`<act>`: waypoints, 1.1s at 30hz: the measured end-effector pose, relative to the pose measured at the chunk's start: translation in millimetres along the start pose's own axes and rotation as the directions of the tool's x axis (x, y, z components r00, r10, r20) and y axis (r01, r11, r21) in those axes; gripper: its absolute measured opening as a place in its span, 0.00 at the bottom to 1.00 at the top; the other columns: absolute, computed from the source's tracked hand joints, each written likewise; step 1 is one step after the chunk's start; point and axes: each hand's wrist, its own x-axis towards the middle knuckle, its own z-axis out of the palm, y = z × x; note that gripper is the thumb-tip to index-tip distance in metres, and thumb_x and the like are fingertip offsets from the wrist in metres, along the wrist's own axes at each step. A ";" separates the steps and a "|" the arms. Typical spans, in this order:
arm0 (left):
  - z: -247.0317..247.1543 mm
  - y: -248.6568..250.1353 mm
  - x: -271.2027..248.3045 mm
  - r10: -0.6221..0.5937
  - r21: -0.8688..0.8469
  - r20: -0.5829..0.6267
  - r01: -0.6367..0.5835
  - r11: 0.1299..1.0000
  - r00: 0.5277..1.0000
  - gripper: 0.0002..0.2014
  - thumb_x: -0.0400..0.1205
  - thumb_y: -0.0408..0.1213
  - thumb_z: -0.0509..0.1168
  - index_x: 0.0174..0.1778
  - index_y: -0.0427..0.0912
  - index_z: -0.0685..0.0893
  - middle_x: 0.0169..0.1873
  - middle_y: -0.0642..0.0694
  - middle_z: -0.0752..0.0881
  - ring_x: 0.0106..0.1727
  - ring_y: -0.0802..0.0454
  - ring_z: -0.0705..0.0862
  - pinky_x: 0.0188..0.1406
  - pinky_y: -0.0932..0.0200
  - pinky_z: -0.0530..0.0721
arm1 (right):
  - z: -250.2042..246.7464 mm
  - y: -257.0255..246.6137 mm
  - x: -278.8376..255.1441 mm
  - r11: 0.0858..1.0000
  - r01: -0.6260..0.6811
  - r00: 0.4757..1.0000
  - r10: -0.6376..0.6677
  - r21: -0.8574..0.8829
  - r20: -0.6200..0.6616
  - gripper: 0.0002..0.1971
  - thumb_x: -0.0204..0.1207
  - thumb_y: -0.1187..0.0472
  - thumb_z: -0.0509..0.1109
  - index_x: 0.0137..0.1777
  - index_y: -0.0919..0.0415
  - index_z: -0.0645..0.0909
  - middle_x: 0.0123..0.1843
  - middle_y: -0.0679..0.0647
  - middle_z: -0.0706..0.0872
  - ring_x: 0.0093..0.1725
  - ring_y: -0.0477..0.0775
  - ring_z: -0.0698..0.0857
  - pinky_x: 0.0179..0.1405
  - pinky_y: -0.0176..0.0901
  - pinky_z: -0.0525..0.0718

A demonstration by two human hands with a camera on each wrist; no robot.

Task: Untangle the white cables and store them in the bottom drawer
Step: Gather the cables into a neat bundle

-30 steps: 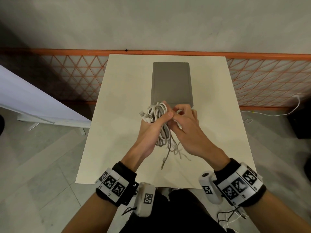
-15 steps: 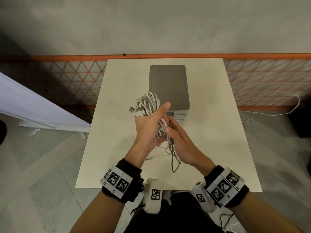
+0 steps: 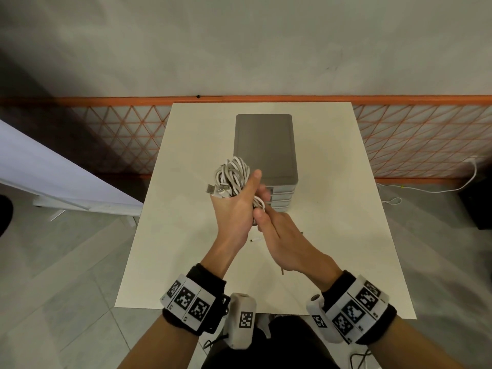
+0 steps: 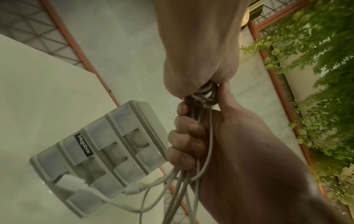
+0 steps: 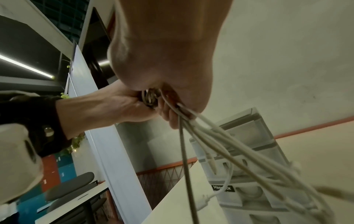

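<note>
A tangled bundle of white cables (image 3: 233, 173) sticks up out of my left hand (image 3: 237, 206), which grips it above the table in front of the grey drawer unit (image 3: 266, 147). Several plug ends (image 3: 217, 191) poke out to the left. My right hand (image 3: 277, 235) sits just below the left and grips the strands that hang down. In the left wrist view its fingers (image 4: 188, 136) curl round the cables (image 4: 199, 174). The right wrist view shows loose strands (image 5: 220, 145) trailing toward the drawer unit (image 5: 254, 136). All drawers look shut.
The white table (image 3: 186, 235) ends close to my body. A loose plug end (image 3: 257, 238) hangs near the tabletop. An orange mesh fence (image 3: 412, 139) runs behind the table, and a white board (image 3: 40, 177) leans at the left. A separate white cord (image 3: 426, 190) lies on the floor at right.
My right hand has slid from the top of the bundle down under the left hand onto the hanging strands. The left hand has kept its hold and lifted the bundle a little.
</note>
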 end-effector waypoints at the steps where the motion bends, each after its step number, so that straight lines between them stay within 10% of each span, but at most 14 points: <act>1: 0.7 0.4 -0.6 -0.025 0.000 0.027 0.025 1.000 0.999 0.08 0.82 0.36 0.72 0.42 0.35 0.85 0.34 0.47 0.92 0.30 0.50 0.88 0.24 0.60 0.83 | -0.8 0.0 0.0 1.000 -0.001 1.000 0.000 -0.024 -0.023 0.12 0.88 0.48 0.45 0.46 0.37 0.68 0.32 0.41 0.80 0.36 0.41 0.81 0.36 0.29 0.75; 19: 12.2 9.4 10.0 -0.132 -0.275 -0.054 0.113 0.955 0.990 0.16 0.83 0.33 0.70 0.33 0.42 0.71 0.17 0.52 0.65 0.16 0.56 0.67 0.18 0.62 0.70 | 3.7 18.9 -12.8 0.960 -0.075 0.988 0.108 0.269 -0.112 0.12 0.88 0.56 0.54 0.48 0.54 0.79 0.27 0.46 0.76 0.28 0.48 0.76 0.33 0.40 0.75; 23: 13.8 12.6 10.7 -0.127 -0.274 -0.044 0.110 0.955 0.991 0.11 0.84 0.32 0.69 0.41 0.39 0.73 0.18 0.53 0.63 0.17 0.56 0.64 0.18 0.62 0.68 | 0.1 25.5 -7.5 0.979 -0.005 0.978 -0.038 -0.204 -0.207 0.18 0.85 0.46 0.46 0.46 0.54 0.74 0.24 0.43 0.69 0.24 0.49 0.70 0.26 0.45 0.67; 27: 6.3 10.2 11.5 -0.136 -0.199 -0.027 0.128 0.971 0.990 0.14 0.84 0.35 0.70 0.38 0.41 0.72 0.17 0.54 0.63 0.17 0.56 0.63 0.19 0.61 0.69 | -15.3 26.2 -1.7 0.833 0.020 1.000 -0.027 -0.554 -0.004 0.18 0.88 0.46 0.46 0.49 0.56 0.72 0.27 0.47 0.72 0.26 0.58 0.71 0.28 0.49 0.66; 33: -5.7 17.8 13.0 -0.143 -0.253 -0.092 0.116 0.960 0.985 0.19 0.84 0.32 0.69 0.30 0.44 0.70 0.17 0.53 0.62 0.17 0.56 0.62 0.17 0.62 0.68 | -25.5 25.6 3.0 0.991 0.023 0.990 -0.003 -0.134 0.142 0.10 0.89 0.53 0.53 0.54 0.52 0.74 0.30 0.46 0.75 0.30 0.50 0.72 0.32 0.42 0.70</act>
